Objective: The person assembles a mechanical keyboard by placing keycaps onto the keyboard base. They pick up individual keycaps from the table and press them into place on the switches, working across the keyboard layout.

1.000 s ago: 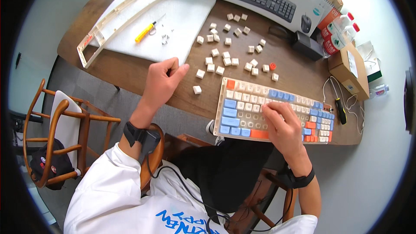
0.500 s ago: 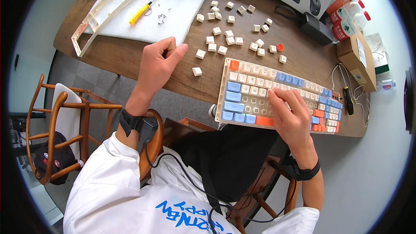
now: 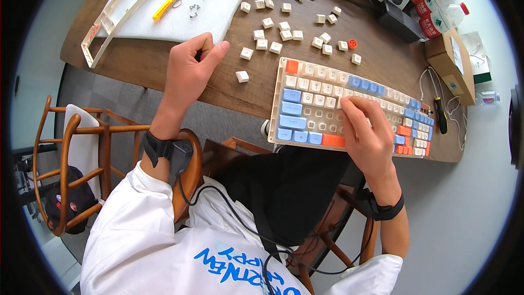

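Observation:
A mechanical keyboard in a cream frame lies along the table's near edge, with white, blue and orange keycaps fitted. Several of its middle switch positions have no caps. My right hand is over it, thumb and fingers pinched at the end of the fitted caps in the upper letter row. They appear to grip a white keycap, mostly hidden by the fingertips. My left hand is curled into a loose fist above the table edge, left of the keyboard. Its inside is hidden. Nearest to it are a loose white keycap and another keycap.
Several white keycaps and an orange round knob lie scattered beyond the keyboard. On a white foam sheet are a yellow screwdriver, screws and a cream frame piece. At right stand a cardboard box and bottles.
The whole view has shifted slightly, so the table and keyboard appear higher. My right hand stays pinched at nearly the same spot on the keyboard; my left hand stays closed.

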`<state>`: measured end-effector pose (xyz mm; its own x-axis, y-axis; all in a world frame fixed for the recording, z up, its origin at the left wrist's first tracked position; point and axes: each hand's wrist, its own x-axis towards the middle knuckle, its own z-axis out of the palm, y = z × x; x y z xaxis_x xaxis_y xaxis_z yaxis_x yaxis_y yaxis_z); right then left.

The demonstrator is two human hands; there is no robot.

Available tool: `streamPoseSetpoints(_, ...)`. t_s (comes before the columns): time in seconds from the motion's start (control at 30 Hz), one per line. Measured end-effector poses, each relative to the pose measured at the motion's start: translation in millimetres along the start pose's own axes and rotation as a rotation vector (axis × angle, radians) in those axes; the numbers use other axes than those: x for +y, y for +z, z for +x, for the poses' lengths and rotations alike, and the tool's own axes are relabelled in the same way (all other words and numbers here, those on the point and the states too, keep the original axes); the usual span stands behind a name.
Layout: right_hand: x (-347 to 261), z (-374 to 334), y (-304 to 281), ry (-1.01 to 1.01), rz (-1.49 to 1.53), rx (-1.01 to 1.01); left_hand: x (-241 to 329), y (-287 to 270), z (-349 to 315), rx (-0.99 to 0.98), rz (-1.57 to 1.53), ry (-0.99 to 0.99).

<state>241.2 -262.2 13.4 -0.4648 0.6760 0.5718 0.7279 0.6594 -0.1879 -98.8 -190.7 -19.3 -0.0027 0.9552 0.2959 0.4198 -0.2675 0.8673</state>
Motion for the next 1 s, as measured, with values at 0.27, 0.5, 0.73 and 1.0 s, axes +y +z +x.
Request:
streamPoseSetpoints(0.27,2.4,-3.6,2.1,0.026,0.092,0.043,-2.9,0.3,2.4,0.001,-0.021,0.025)
streamPoseSetpoints(0.5,0.1,-2.4,0.7,0.113,0.126,0.086,-5.6,-0.1,2.9,0.008,-0.018,0.030)
streamPoseSetpoints(0.73,2.7,-4.5,-0.7,0.208,0.191,0.088,-9.2,0.3,4.9,0.015,-0.015,0.058)
streamPoseSetpoints(1.0,3.1,-2.4,1.3,0.052,0.116,0.059,-9.9,0.0,5.4,0.012,-0.019,0.061)
